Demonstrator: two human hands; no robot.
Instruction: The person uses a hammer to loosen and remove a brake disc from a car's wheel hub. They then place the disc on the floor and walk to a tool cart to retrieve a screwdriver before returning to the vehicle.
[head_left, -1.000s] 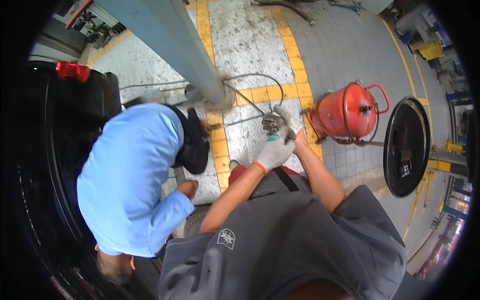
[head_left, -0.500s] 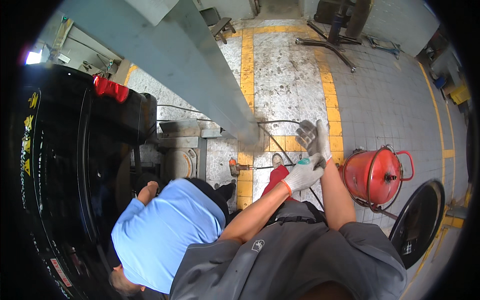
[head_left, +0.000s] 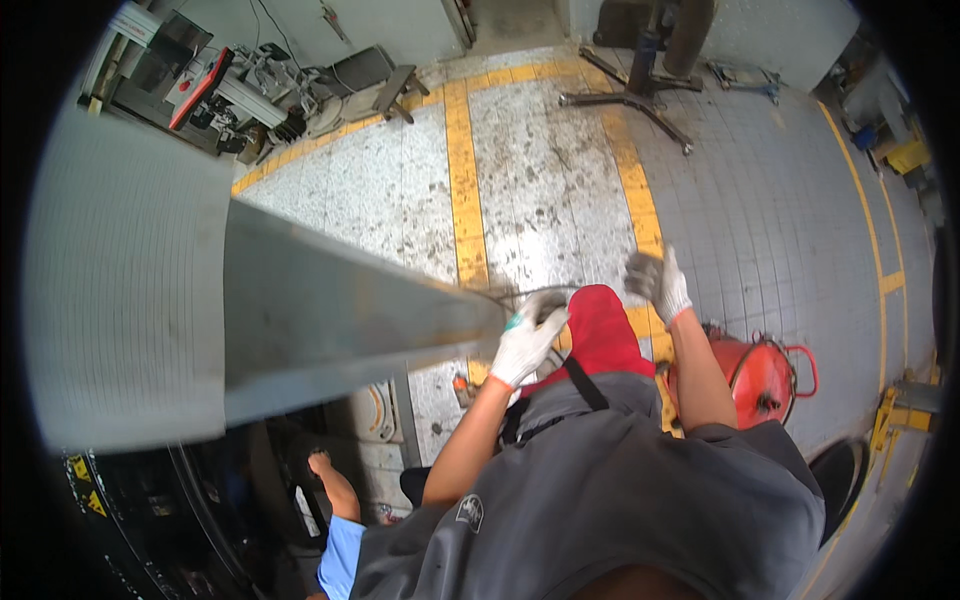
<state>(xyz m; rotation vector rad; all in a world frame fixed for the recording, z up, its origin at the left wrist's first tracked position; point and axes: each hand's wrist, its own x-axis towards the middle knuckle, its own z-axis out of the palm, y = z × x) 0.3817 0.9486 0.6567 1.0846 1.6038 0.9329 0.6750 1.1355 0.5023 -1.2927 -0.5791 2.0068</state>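
Observation:
Both my hands wear knitted work gloves, white at the back with dark grey, soiled palms and fingers. My left hand (head_left: 530, 335) is in the air beside the grey metal post (head_left: 380, 290), its thumb apart from its curved fingers, with nothing seen in it. My right hand (head_left: 660, 285) is raised on the other side of my red trouser leg (head_left: 605, 325), thumb up and fingers loosely bent, also with nothing visible in it. On the floor by the post's foot lies an orange-and-brown air tool (head_left: 464, 391), partly hidden. A dark hose (head_left: 540, 290) runs past my leg.
A red tank (head_left: 755, 385) with a handle stands at my right. At my left a co-worker's arm (head_left: 340, 490) in a blue sleeve is beside a black vehicle (head_left: 200, 510). Farther off are a wooden stool (head_left: 398, 92), a legged stand (head_left: 640, 95) and a machine (head_left: 215, 90).
My hands have come apart; the left, which gripped at the right glove, has moved left toward the post. My view has turned, and my red trouser leg now shows raised between the hands.

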